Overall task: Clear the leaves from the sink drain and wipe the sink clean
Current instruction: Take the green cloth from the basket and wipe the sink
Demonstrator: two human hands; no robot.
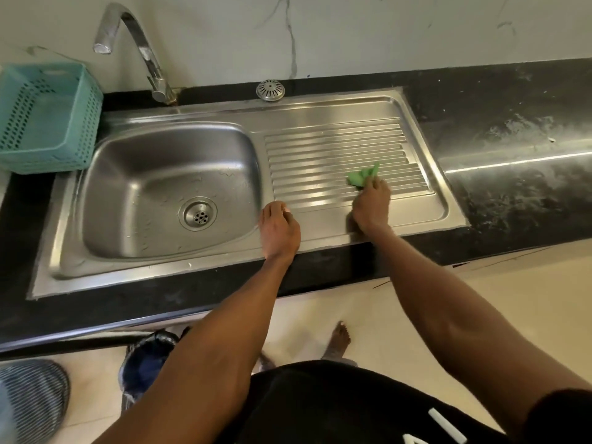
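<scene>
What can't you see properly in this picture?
Head view only:
- Right hand fingertips: hidden behind its own knuckles, gripping the green cloth.
- Bin contents: too dark, partly under the counter.
- Teal basket: cut off by the left edge.
- Drain holes: too small.

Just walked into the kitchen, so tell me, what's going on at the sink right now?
A person is cleaning the steel sink. Their right hand holds a green cloth against the ribbed drainboard. The left hand rests on the sink's front edge, holding nothing visible. The drain in the basin looks free of leaves, and its loose strainer cap sits behind the sink by the wall.
</scene>
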